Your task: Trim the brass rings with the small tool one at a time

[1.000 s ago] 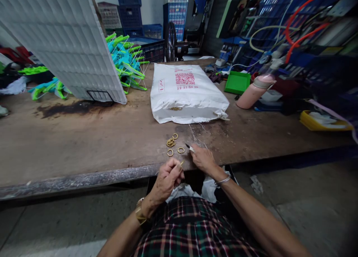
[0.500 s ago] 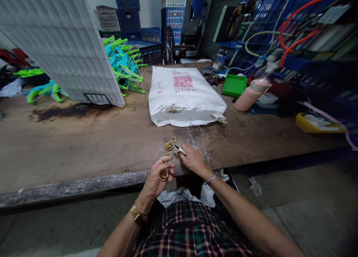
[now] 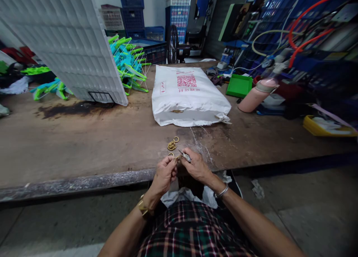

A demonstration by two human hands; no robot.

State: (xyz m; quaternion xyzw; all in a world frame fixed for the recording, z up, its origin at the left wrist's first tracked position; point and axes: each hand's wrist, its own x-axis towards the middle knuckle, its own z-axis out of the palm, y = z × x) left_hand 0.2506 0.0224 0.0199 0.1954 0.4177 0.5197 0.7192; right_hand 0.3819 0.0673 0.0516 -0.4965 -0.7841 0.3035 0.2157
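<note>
A: Looking down through the head camera, the left hand (image 3: 165, 174) and the right hand (image 3: 195, 167) meet just over the near edge of the table (image 3: 84, 137). The left pinches a small brass ring (image 3: 177, 158) between its fingertips; the right is closed around a small metal tool (image 3: 185, 156), its tip at that ring.

B: And the rest of the rings?

A: The loose rings (image 3: 172, 145) lie just beyond the hands, between them and the white sack (image 3: 190, 95).

B: What could go wrong?

A: The pinched ring hangs right at the table's edge, so a slip of the tool would likely drop it into the lap or onto the floor.

B: Room to move?

A: Bare wood lies open to the left and right. The white panel (image 3: 64, 41) and the pink bottle (image 3: 256, 95) stand well apart.
</note>
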